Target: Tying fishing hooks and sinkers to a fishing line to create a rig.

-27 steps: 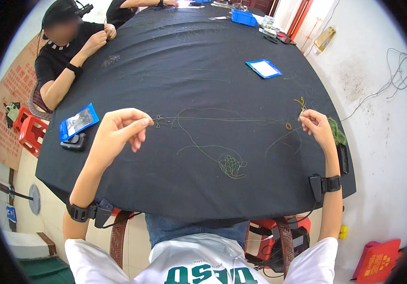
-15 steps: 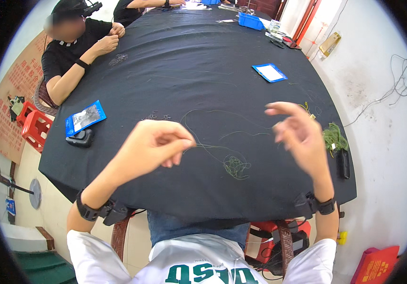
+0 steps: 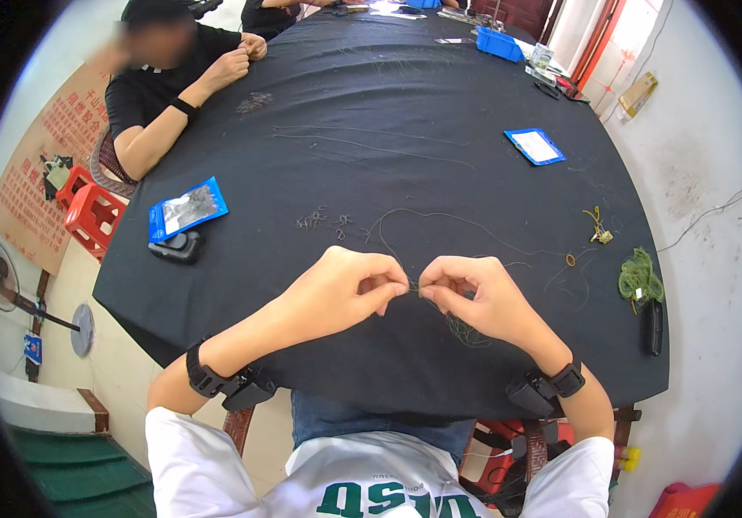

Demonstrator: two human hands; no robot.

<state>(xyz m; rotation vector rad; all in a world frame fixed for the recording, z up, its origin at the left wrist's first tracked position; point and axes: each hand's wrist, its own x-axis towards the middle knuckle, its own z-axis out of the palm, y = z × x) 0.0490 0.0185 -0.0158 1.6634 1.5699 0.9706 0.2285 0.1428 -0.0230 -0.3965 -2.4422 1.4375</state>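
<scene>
A thin green line (image 3: 466, 217) loops over the black tablecloth and runs to my two hands. My left hand (image 3: 345, 289) pinches it between thumb and fingertips. Close beside it, with a small gap, my right hand (image 3: 483, 298) pinches the same line. A loose tangle of the line (image 3: 467, 332) lies on the cloth, partly hidden beneath my right hand. Beyond my left hand is a scatter of small dark metal pieces (image 3: 312, 219), seemingly hooks, too small to make out surely.
A blue packet (image 3: 188, 211) rests on a black case (image 3: 177, 249) at left. Another blue-edged packet (image 3: 536, 147) lies far right. Green netting-like cord (image 3: 640, 276) sits by the right edge beside a black object (image 3: 653, 328). A co-worker (image 3: 164, 86) sits at far left; a blue bin (image 3: 498, 43) stands at the back.
My right hand has come left and down from its raised, open pose and now pinches the line beside my left hand. The whole view has shifted slightly.
</scene>
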